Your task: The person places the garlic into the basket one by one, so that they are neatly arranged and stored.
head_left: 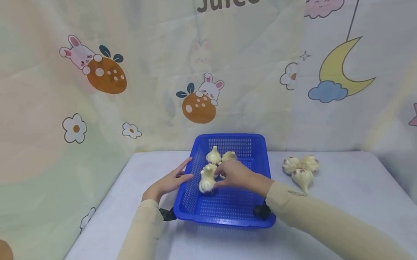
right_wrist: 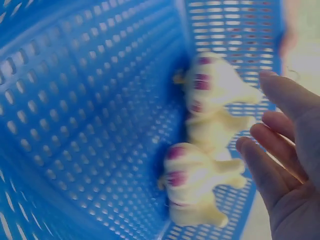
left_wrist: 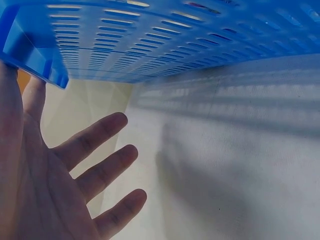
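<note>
A blue plastic basket (head_left: 223,225) holds several garlic bulbs (head_left: 214,156) grouped toward its left side. My right hand (head_left: 237,174) reaches into it, fingers loosely bent beside the front garlic bulb (head_left: 207,179). In the right wrist view, the fingertips of that hand (right_wrist: 292,145) are near the stems of the garlic bulbs (right_wrist: 212,82), with nothing gripped. Against the basket's left side is my left hand (head_left: 170,182). From the left wrist, its thumb and a finger touch the basket rim (left_wrist: 37,72), while the other fingers (left_wrist: 102,175) spread out straight.
Three more garlic bulbs (head_left: 302,175) lie together on the white table (head_left: 351,200), right of the basket. Dark objects (head_left: 262,211) show at both wrists. A printed cloth (head_left: 247,59) hangs behind the table and along its sides.
</note>
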The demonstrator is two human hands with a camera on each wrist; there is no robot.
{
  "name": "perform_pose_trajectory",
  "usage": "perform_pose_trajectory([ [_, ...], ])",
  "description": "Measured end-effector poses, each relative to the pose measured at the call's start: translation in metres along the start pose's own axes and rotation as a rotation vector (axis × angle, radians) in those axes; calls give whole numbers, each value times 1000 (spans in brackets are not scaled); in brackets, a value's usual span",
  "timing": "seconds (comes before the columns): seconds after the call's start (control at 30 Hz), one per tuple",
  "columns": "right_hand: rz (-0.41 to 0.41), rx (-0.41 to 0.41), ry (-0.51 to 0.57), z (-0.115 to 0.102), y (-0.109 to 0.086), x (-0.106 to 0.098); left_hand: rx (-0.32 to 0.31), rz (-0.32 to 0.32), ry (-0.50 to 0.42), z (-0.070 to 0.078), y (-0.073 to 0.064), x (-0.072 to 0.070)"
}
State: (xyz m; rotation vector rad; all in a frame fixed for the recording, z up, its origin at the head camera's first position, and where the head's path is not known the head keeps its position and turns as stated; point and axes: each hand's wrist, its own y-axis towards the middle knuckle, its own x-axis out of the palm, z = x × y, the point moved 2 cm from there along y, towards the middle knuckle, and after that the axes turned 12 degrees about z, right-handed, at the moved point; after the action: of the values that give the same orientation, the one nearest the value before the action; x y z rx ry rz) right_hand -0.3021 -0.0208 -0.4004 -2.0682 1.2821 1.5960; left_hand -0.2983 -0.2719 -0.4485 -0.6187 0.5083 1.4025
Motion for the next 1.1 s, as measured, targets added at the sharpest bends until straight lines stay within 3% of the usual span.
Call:
perform_pose_trajectory([
  [0.27,5,-25,-15,-4,-12,-24,-10,-3,-33,-5,-3,0],
  [0.43,70,14,28,0,-28,-40,7,-6,-49,-7,-3,0],
  [0.57,129,20,4,8,-41,-55,15,-5,-57,-8,-3,-1],
  [0.93,226,144,-61,58,-80,-90,20,-6,-26,-3,0,-1],
  [1.1,218,117,-105,82,-93,-104,-1,-2,-5,-4,3,-2],
])
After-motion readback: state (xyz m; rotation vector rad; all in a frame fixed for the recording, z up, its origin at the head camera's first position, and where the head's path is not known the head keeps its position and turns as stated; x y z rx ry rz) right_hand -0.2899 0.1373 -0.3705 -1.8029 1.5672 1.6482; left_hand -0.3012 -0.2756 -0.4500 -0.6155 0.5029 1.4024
